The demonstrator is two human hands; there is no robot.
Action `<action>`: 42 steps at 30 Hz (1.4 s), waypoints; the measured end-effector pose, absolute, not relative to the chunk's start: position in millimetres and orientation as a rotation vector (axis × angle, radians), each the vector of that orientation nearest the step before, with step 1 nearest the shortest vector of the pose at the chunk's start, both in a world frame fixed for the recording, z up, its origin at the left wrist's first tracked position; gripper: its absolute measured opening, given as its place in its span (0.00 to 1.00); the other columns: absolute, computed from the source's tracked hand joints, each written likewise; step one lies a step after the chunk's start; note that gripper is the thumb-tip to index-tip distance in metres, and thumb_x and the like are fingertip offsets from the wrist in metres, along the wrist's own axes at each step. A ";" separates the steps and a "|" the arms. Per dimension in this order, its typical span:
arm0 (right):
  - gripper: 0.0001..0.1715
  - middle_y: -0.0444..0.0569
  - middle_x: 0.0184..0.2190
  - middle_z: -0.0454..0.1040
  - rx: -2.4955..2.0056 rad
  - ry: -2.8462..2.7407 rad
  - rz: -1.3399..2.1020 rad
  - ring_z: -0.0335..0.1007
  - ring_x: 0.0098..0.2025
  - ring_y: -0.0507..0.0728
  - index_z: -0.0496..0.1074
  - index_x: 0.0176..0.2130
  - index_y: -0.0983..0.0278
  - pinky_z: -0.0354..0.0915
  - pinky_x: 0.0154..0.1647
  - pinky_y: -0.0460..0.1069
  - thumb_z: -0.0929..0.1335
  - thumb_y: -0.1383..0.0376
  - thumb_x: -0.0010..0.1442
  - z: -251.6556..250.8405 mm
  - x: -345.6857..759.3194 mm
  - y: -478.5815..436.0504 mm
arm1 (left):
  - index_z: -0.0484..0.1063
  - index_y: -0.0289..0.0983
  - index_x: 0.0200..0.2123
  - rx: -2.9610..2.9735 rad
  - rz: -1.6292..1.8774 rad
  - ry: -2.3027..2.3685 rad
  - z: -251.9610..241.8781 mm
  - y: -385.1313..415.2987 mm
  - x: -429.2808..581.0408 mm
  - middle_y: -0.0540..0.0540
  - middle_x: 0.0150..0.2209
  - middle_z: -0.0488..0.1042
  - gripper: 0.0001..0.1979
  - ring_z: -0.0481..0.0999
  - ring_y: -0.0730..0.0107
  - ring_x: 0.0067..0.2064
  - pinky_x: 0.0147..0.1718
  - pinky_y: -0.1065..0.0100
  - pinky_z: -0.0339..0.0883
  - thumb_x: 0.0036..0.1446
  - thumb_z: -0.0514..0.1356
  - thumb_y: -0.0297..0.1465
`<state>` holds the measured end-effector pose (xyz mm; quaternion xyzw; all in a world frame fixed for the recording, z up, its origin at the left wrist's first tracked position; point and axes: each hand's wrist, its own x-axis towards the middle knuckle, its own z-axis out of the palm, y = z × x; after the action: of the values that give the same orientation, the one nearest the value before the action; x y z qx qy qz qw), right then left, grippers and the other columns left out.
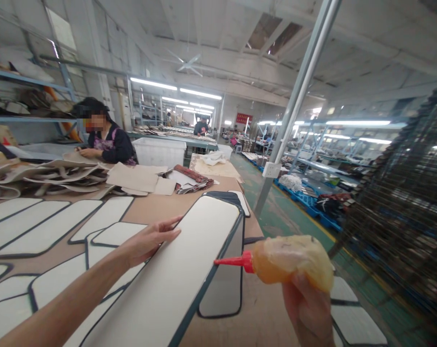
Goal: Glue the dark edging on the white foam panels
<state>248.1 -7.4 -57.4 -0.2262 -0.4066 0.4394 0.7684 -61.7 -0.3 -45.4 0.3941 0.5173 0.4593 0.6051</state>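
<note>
My left hand (151, 239) lies with fingers stretched flat on the left edge of a long white panel with a dark border (182, 270), which rests tilted across the brown table (160, 207). My right hand (308, 308) is closed around a soft yellowish glue bottle (291, 262) held sideways. Its red nozzle (233, 261) points left, close to the right edge of the panel. Under that edge lies a grey panel with a dark rim (224, 289).
Several white dark-edged panels (48, 231) cover the table at left. Beige cut pieces (131, 176) pile at the back, where a person in dark clothes (106, 140) works. A slanted metal post (298, 96), blue pallets (308, 200) and dark racks (402, 202) stand at right.
</note>
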 end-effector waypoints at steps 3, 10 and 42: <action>0.23 0.45 0.31 0.79 -0.497 -0.897 0.973 0.76 0.32 0.58 0.75 0.42 0.59 0.72 0.34 0.50 0.78 0.63 0.44 -59.0 246.8 -10.2 | 0.57 0.38 0.64 0.889 1.076 1.231 -42.4 -2.3 -60.1 0.43 0.45 0.80 0.47 0.80 0.62 0.41 0.35 0.70 0.74 0.42 0.72 0.38; 0.33 0.45 0.36 0.80 -0.474 -0.919 1.020 0.77 0.33 0.58 0.71 0.51 0.56 0.71 0.34 0.50 0.77 0.64 0.46 -59.4 242.1 -17.3 | 0.62 0.38 0.61 0.848 1.091 1.248 -37.5 -5.1 -58.9 0.45 0.41 0.81 0.43 0.80 0.65 0.37 0.31 0.72 0.74 0.41 0.72 0.37; 0.30 0.55 0.46 0.77 -0.531 -1.127 1.303 0.75 0.46 0.71 0.70 0.53 0.57 0.68 0.49 0.66 0.74 0.60 0.50 -78.2 235.4 -33.7 | 0.74 0.36 0.51 0.884 1.178 1.212 -44.3 29.9 -80.3 0.43 0.36 0.82 0.29 0.80 0.65 0.32 0.30 0.71 0.73 0.43 0.71 0.32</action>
<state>235.4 -33.7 -78.2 -0.2309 -0.4902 0.5669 0.6205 -80.3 29.9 -44.3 0.3778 0.5181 0.5037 0.5788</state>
